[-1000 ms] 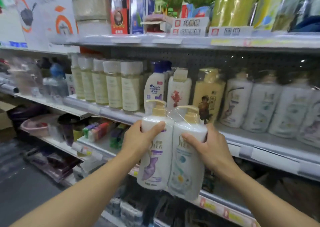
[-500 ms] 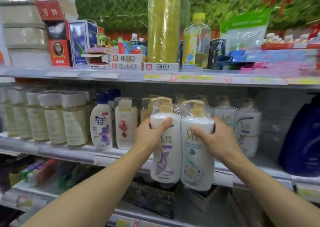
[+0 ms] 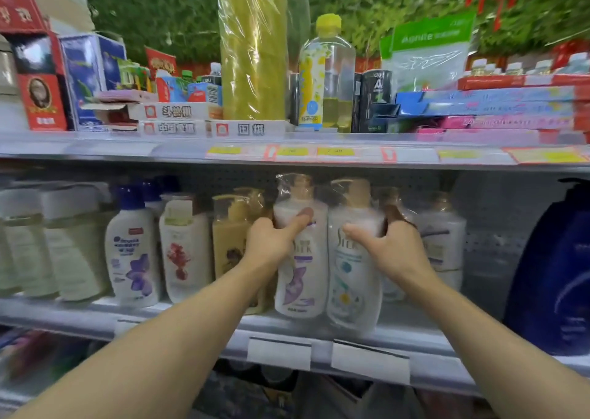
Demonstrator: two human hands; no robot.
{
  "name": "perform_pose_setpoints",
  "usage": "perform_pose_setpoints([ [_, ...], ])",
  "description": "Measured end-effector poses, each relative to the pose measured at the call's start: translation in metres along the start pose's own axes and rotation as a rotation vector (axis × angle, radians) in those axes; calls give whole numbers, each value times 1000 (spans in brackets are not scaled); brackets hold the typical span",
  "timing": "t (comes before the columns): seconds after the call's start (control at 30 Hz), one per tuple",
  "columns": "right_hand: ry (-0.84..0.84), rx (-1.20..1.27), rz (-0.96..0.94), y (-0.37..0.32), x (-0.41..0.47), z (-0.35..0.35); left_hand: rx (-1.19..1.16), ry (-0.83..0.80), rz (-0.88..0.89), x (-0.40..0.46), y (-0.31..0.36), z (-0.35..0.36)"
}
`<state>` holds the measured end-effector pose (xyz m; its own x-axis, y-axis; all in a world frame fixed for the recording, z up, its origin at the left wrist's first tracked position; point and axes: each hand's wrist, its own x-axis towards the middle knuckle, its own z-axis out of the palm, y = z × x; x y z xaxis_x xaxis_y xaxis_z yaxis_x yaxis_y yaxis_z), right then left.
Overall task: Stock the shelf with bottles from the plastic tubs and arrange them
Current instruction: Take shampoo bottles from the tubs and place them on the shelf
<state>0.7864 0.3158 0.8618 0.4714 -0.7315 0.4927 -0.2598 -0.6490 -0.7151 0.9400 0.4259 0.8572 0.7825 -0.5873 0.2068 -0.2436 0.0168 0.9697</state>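
Two white pump bottles wrapped together in clear plastic, the twin pack, stand upright at the front of the middle shelf. One bottle has a purple label and the other a teal one. My left hand grips the purple bottle's shoulder, thumb across its front. On the teal bottle's shoulder my right hand grips from the right side. The pack's base looks level with the shelf's front edge; contact is unclear.
To the left stand a beige pump bottle, a white bottle with a red flower, and a blue-capped shampoo bottle. More white pump bottles are behind on the right, then a large dark blue bottle. The upper shelf hangs low overhead.
Both hands have carried the twin pack up and forward from in front of the lower shelves to the middle shelf, between the beige bottle and the white ones.
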Motion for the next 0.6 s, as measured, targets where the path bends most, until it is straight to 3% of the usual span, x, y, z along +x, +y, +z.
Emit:
perform_pose_setpoints([
  [0.27, -64, -21, 48, 25, 10, 13, 35, 16, -109, 11, -22, 12],
  [0.6, -185, -30, 54, 31, 10, 17, 264, 127, 100, 1, -39, 12],
])
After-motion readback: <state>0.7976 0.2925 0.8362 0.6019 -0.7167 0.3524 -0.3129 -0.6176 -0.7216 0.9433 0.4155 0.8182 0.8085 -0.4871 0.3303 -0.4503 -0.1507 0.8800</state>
